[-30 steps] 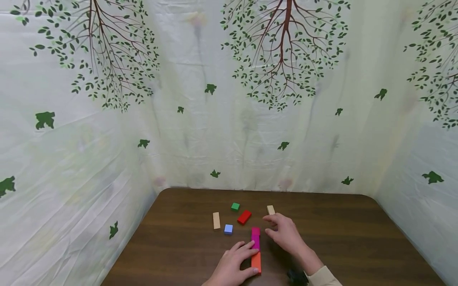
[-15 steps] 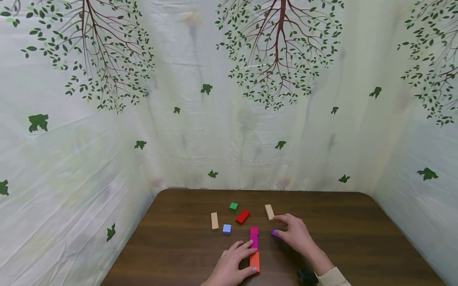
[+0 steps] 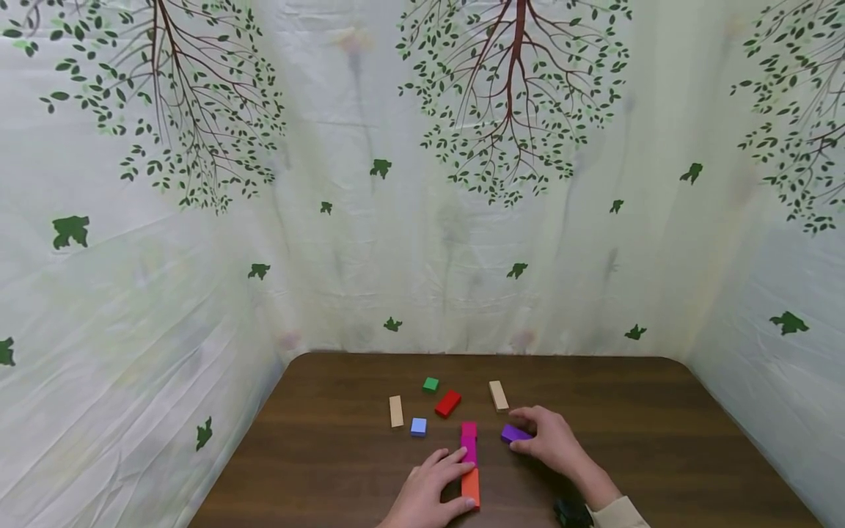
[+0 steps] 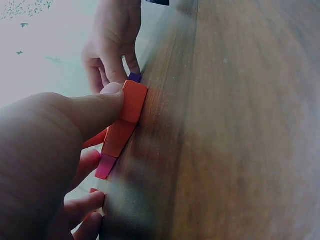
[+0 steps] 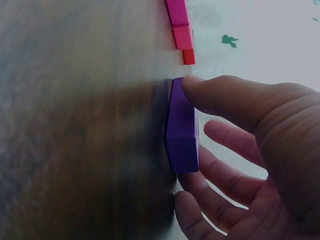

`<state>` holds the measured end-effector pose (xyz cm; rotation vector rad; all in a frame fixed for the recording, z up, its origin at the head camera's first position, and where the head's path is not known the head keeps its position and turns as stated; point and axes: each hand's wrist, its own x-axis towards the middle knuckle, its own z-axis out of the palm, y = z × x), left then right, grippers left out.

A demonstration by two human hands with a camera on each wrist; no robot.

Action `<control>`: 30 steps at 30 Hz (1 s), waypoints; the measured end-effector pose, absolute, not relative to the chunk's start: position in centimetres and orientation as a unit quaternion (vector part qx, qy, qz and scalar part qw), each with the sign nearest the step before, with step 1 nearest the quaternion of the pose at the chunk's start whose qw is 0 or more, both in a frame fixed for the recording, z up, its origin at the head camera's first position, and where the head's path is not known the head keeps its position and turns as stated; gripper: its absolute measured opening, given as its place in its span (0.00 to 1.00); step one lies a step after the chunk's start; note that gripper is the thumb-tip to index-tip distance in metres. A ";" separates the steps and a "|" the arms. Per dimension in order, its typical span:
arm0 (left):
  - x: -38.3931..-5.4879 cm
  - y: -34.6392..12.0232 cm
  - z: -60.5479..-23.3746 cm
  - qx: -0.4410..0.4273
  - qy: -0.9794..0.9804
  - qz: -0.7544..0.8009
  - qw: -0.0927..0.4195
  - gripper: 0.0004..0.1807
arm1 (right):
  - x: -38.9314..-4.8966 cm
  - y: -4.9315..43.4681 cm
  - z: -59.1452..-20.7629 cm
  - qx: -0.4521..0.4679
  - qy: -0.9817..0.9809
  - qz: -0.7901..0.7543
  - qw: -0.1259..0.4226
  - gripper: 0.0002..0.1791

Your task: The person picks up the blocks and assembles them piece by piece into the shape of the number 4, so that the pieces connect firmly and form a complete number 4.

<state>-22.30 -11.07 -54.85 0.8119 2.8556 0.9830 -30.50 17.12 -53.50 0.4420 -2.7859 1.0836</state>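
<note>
Nearest us, a beige cuffed sleeve (image 3: 619, 515) and, just beside it at the right wrist, a black object (image 3: 571, 512) too dark to make out. Left hand (image 3: 432, 488) lies along the left side of a straight row of blocks, fingers spread and resting lightly. We see its thumb on the near end of the long orange block (image 3: 470, 490), index finger by the join with the long magenta block (image 3: 469, 449), next finger on the magenta. A short deep-pink block (image 3: 469, 430) closes the row's far end.

Right of the row, well apart from the left hand, the right hand (image 3: 554, 440) pinches an oblong purple block (image 3: 512, 434): thumb on one side, bent fingers round the other; how firmly, we cannot tell. The purple block is low at the dark brown wood-grain table (image 3: 607, 396), near the pink end yet apart from it.

Farther out we count a small pale-blue block (image 3: 419, 427), a narrow tan block (image 3: 396, 411) to its left, an oblong red block (image 3: 448, 404) set slantwise, a second tan block (image 3: 498, 396) beyond the right hand, and a small green block (image 3: 430, 385), farthest. Behind the table hangs a creased whitish cloth (image 3: 449, 242) with leafy tree prints.
</note>
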 end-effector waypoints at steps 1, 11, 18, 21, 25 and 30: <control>-22.3 -11.1 -54.9 0.259 0.913 0.314 0.007 0.31 | -30.5 17.2 -53.6 0.149 -0.920 0.357 0.056 0.28; -22.0 -11.1 -55.0 0.261 0.913 0.313 0.007 0.31 | -30.4 17.9 -54.5 0.183 -0.916 0.353 0.049 0.26; -22.1 -11.0 -55.0 0.257 0.913 0.317 0.009 0.31 | -30.7 18.1 -54.3 0.189 -0.917 0.350 0.037 0.25; -22.2 -11.0 -55.0 0.259 0.913 0.315 0.004 0.31 | -30.8 18.1 -54.2 0.189 -0.918 0.348 0.034 0.24; -22.3 -11.0 -55.1 0.261 0.913 0.312 0.000 0.31 | -30.8 18.2 -54.1 0.187 -0.918 0.348 0.036 0.23; -22.4 -11.1 -55.2 0.260 0.915 0.310 0.005 0.31 | -30.8 18.1 -54.3 0.186 -0.919 0.345 0.041 0.22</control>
